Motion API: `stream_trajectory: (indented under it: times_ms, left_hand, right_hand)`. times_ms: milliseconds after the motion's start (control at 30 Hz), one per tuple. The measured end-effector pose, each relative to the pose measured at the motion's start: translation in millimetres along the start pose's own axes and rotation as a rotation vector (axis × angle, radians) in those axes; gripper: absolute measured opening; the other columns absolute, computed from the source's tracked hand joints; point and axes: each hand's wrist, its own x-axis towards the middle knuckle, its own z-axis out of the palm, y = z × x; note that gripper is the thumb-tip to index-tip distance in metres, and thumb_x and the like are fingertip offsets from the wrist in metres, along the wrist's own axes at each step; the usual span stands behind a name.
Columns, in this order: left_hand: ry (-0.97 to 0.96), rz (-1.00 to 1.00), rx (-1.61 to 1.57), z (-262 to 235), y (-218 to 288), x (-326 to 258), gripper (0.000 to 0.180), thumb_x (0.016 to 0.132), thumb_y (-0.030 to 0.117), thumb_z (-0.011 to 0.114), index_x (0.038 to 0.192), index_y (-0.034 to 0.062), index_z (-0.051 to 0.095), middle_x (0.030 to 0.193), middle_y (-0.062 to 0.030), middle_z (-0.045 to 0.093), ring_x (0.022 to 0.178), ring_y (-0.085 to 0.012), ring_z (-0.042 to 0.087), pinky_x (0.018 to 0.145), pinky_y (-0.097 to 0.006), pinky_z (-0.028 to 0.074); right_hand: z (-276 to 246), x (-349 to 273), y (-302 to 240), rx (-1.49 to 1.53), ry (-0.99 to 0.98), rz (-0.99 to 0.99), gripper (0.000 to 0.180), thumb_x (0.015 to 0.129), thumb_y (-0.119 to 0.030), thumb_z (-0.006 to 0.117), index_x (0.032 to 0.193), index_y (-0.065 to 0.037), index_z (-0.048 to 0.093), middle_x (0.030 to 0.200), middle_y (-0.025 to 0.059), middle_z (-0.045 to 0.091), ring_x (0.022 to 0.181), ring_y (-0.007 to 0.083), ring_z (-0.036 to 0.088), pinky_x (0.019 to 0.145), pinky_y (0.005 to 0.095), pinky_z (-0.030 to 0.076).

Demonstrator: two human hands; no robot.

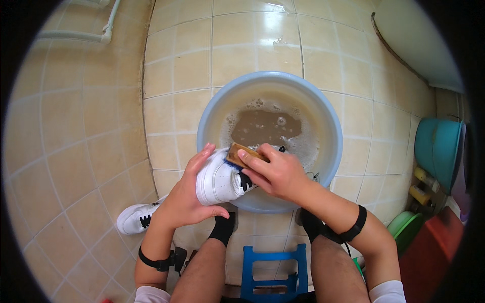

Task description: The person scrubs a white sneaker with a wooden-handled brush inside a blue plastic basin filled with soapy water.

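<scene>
Left hand (184, 194) grips white sneaker (220, 179), right hand (275, 171) clamps wooden brush (241, 154) over basin (331, 131)

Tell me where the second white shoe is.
In the head view, the second white shoe lies on the tiled floor at lower left, just outside the left hand, which holds the other shoe over the basin.
</scene>
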Motion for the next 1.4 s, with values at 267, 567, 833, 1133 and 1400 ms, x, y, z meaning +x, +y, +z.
stream_trajectory:
  times_ms: [267,567,833,1133,1400]
  left_hand:
    - [-0.079,-0.135,0.32,5,23,0,0.097,0.056,0.022,0.085,0.132,0.0054,0.027,0.138,-0.0198,0.034,0.119,-0.0374,0.045,0.094,-0.039,0.042]
    - [0.017,-0.038,0.341,15,29,3,0.091,0.05,0.015,0.082,0.127,0.0077,0.034,0.132,-0.0172,0.044,0.11,-0.0356,0.052,0.086,-0.039,0.046]
    - [-0.023,-0.061,0.341,8,32,3,0.09,0.049,0.014,0.082,0.126,0.0081,0.035,0.132,-0.0158,0.044,0.108,-0.034,0.053,0.08,-0.037,0.049]
    - [-0.01,-0.124,0.29,0,27,-5,0.089,0.049,0.018,0.083,0.124,0.0092,0.036,0.133,-0.0142,0.044,0.099,-0.0351,0.057,0.076,-0.037,0.049]
    - [-0.031,-0.138,0.269,-1,29,-11,0.088,0.052,0.019,0.083,0.125,0.0072,0.036,0.132,-0.0201,0.043,0.111,-0.0389,0.052,0.087,-0.038,0.047]
  right_hand:
    - [-24,4,-16,0.1,-0.077,-0.116,0.042,0.073,-0.021,0.071,0.113,-0.018,0.06,0.075,0.0066,0.053,0.055,0.0211,0.053,0.042,0.0302,0.043]
    - [-34,-8,4,-0.049,-0.174,-0.046,0.039,0.073,-0.02,0.07,0.111,-0.018,0.061,0.076,0.0068,0.052,0.054,0.0215,0.054,0.042,0.0313,0.044]
    - [-34,-14,-28,0.067,-0.174,0.021,0.041,0.073,-0.019,0.071,0.112,-0.016,0.061,0.075,0.0061,0.051,0.052,0.02,0.053,0.041,0.0309,0.043]
    - [-18,-14,-46,0.112,-0.108,0.046,0.038,0.075,-0.02,0.07,0.111,-0.015,0.06,0.074,0.0053,0.05,0.052,0.0166,0.052,0.039,0.029,0.042]
    - [-7,-9,-33,-0.013,-0.093,0.201,0.036,0.077,-0.02,0.068,0.111,-0.012,0.059,0.077,0.009,0.051,0.054,0.0243,0.054,0.044,0.0334,0.046]
